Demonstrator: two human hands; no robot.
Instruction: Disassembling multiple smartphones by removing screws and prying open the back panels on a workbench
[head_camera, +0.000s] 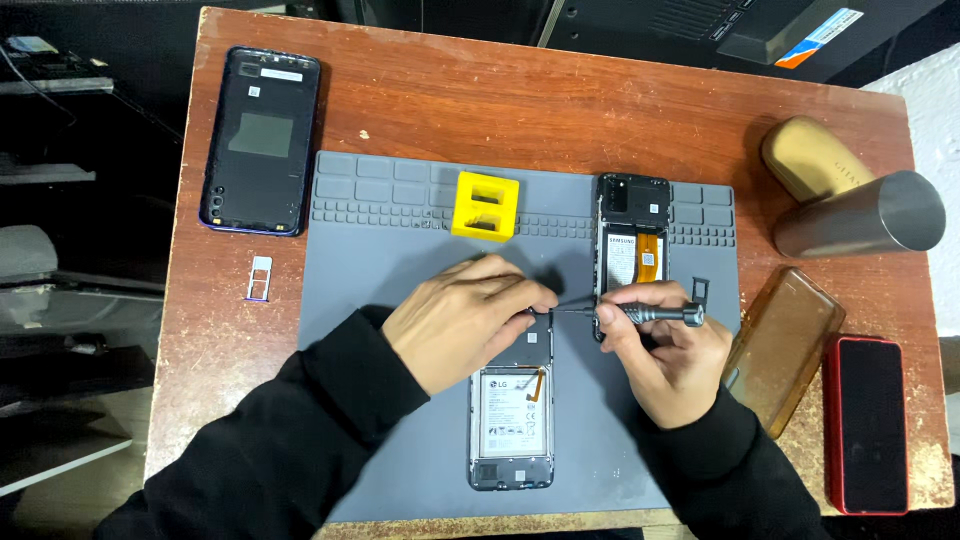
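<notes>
Left hand (462, 318) pressed down on the far end of an opened phone (511, 425) lying near the middle of the grey mat (390, 250), fingers curled over its top edge and pinning it in place. Right hand (668, 350) clenched around a small grey screwdriver (640, 314), held sideways, tip pointing left and meeting the phone's far end just beside the left fingertips. Back cover off that phone, white battery and an orange ribbon exposed, near end close to the mat's near edge. Black sleeves on both arms.

Just far of the right hand, a second opened phone (632, 225), also showing its battery and an orange strip, its near end hidden behind the knuckles. Beside it to the right, a small dark card tray (701, 287) on the mat. Farther left on the mat, a yellow block (486, 206) with two square openings.

Off the mat on the brown table (520, 90): far left, a dark phone back (261, 140) lying flat, with a small pale card tray (259, 277) near of it. Far right, a gold case (812, 160) touching a metal cup (865, 218) lying on its side. Near right, a clear brownish phone cover (788, 345) and, right beside it, a red-edged phone (867, 423).
</notes>
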